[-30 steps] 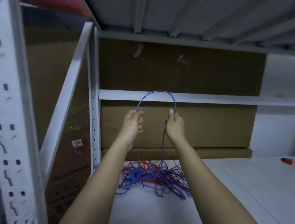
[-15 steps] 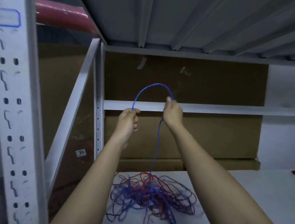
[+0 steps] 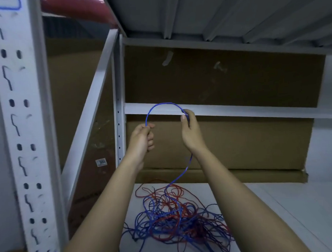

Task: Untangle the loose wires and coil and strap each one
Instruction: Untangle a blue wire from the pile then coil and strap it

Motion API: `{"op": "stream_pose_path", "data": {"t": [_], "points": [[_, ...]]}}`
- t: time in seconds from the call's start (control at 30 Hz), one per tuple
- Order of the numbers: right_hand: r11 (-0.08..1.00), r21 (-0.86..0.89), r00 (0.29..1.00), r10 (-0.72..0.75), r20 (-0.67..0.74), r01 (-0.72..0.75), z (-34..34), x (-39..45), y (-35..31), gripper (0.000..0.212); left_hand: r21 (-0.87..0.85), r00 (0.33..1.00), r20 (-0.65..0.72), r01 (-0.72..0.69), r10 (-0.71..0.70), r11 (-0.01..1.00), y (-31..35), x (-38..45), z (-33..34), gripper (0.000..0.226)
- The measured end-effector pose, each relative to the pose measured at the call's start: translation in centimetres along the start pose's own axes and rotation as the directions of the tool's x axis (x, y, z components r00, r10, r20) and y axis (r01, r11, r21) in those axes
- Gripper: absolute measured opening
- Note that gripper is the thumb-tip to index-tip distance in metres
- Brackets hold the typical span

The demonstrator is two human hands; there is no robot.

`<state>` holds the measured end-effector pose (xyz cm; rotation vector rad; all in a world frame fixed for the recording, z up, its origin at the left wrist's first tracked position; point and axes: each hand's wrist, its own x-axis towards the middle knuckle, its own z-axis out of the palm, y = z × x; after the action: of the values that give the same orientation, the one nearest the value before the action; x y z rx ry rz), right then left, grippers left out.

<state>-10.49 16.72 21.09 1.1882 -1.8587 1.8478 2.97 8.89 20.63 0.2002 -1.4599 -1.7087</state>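
The left hand (image 3: 142, 139) and right hand (image 3: 190, 131) each pinch the blue wire (image 3: 161, 106), which arches between them, above the red-and-blue wire tangle (image 3: 177, 220) on the white shelf (image 3: 288, 206).

Blue wire (image 3: 161, 105) arches up, trailing into tangled red-blue wire heap (image 3: 175, 220) on shelf

A single head-worn wide-angle camera looks forward and slightly down into a shelf (image 3: 279, 206) bay, close to the raised forearms, toward its cardboard-lined back.
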Motion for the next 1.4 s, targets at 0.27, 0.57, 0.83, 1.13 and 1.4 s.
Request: {"op": "stream_pose_path", "data": {"t": [0.27, 0.57, 0.83, 1.13, 1.4], "points": [[0.678, -0.697, 0.962, -0.062, 0.265, 0.235, 1.0, -7.5, 7.7, 0.033, -0.229, 0.996, 0.002, 0.089, -0.091, 0.969, -4.3, -1.3, -2.9, 0.026], [0.641, -0.595, 0.867, -0.267, 0.42, 0.485, 1.2, -12.6, 12.4, 0.006, 0.014, 0.99, -0.098, 0.106, -0.104, 0.994, -12.6, -1.6, -3.4, 0.024], [0.692, -0.479, 0.829, -0.34, 0.444, 0.541, 1.1, -12.4, 14.5, 0.018, 0.434, 0.996, 0.07, 0.017, -0.053, 0.901, -17.8, 0.1, -3.3, 0.024], [0.764, -0.519, 0.923, -0.336, 0.189, 0.384, 0.5, -7.0, 16.9, 0.025, 0.759, 0.962, 0.261, -0.158, -0.074, 0.631, -19.3, 2.3, -3.7, 0.038], [0.842, -0.442, 0.951, -0.263, 0.162, 0.308, 2.0, -6.4, 19.7, 0.024, 0.591, 0.897, 0.381, -0.051, -0.223, 0.805, -20.7, 2.8, -3.5, 0.036]]}}
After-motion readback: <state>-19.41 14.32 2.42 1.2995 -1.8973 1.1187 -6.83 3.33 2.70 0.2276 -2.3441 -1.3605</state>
